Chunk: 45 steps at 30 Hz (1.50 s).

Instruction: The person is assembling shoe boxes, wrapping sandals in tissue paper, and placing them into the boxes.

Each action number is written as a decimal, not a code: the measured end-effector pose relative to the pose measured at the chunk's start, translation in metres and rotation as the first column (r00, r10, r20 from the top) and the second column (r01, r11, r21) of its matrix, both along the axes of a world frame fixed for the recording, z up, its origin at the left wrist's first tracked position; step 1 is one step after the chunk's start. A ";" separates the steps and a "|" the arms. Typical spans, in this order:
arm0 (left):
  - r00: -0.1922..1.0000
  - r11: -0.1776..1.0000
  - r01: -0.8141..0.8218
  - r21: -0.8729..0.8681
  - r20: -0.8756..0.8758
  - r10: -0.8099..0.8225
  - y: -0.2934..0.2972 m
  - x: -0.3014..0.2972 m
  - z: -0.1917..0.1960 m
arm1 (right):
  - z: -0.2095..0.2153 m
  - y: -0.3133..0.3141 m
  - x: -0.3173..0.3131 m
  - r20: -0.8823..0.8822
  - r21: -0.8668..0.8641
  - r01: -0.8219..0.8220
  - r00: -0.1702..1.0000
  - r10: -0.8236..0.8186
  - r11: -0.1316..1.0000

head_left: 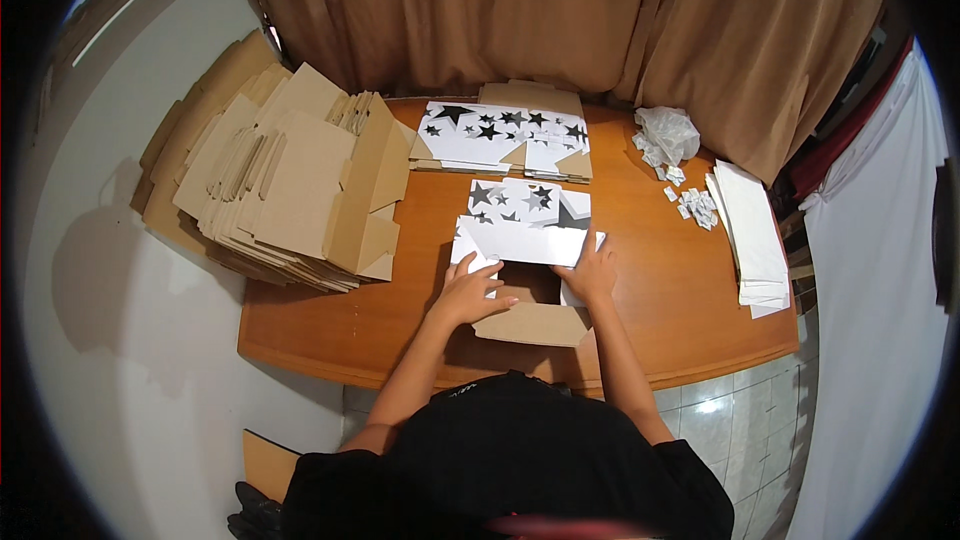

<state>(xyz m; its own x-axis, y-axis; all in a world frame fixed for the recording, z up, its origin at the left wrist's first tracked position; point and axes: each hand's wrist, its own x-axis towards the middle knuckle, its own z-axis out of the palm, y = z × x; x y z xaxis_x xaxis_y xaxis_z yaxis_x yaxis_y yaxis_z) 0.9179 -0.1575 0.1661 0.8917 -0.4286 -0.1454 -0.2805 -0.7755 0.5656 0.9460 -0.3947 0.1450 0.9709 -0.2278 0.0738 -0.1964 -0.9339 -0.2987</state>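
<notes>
A partly folded cardboard box (528, 242), white with black and grey stars outside and plain brown inside, lies in front of me with its open end toward me. A brown flap (532, 325) sticks out on the near side. My left hand (470, 292) rests on the box's white left side flap, fingers spread, with fingertips reaching over the opening. At the right side of the box, my right hand (592, 270) grips the edge, thumb at the rim of the opening and fingers along the outside.
Flat brown cardboard boxes (290, 175) stand in a tall stack at left. Behind the box lies a pile of star-printed boxes (500, 137). At right are a clear plastic bag (668, 135), small white packets (698, 208) and white paper sheets (745, 235). The wooden table's (330, 335) front edge is near me.
</notes>
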 end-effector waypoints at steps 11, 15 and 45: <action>0.969 0.988 0.137 -0.069 -0.197 -0.148 0.021 0.000 0.016 | 0.011 -0.003 0.001 -0.040 0.159 -0.021 0.999 0.028 0.987; 0.941 0.991 0.130 -0.004 -0.313 -0.125 0.036 -0.013 0.035 | -0.015 -0.034 0.011 -0.022 0.271 -0.129 0.990 0.140 0.954; 0.729 0.752 -0.656 -0.060 0.207 0.653 -0.021 0.018 -0.019 | 0.011 -0.007 -0.009 -0.026 0.193 -0.018 0.999 0.023 0.981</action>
